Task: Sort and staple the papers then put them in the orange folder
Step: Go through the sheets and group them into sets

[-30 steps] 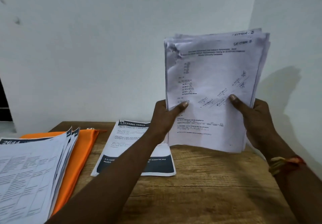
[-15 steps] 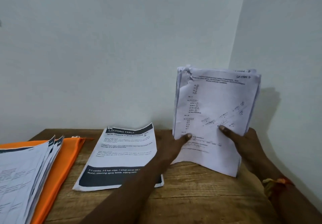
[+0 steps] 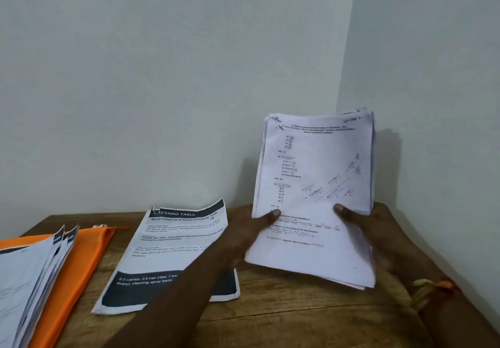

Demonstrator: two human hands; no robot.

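I hold a thick stack of white printed papers point(image 3: 316, 198) tilted upright over the right side of the wooden table point(image 3: 284, 318). My left hand point(image 3: 249, 234) grips its left edge with the thumb on the front page. My right hand point(image 3: 378, 228) grips its right edge, thumb on the page too. The stack's bottom edge is just above or on the table. The orange folder point(image 3: 78, 261) lies flat at the left, partly covered by another pile of printed sheets point(image 3: 29, 280). No stapler is in view.
A printed sheet headed "DRESSING TABLE" point(image 3: 173, 250) lies flat in the table's middle, partly under my left forearm. White walls meet in a corner point(image 3: 349, 77) just behind the held stack. The table's back edge touches the wall.
Both hands have lowered the paper stack from chest height down toward the table near the wall corner. The grip on both edges is unchanged.
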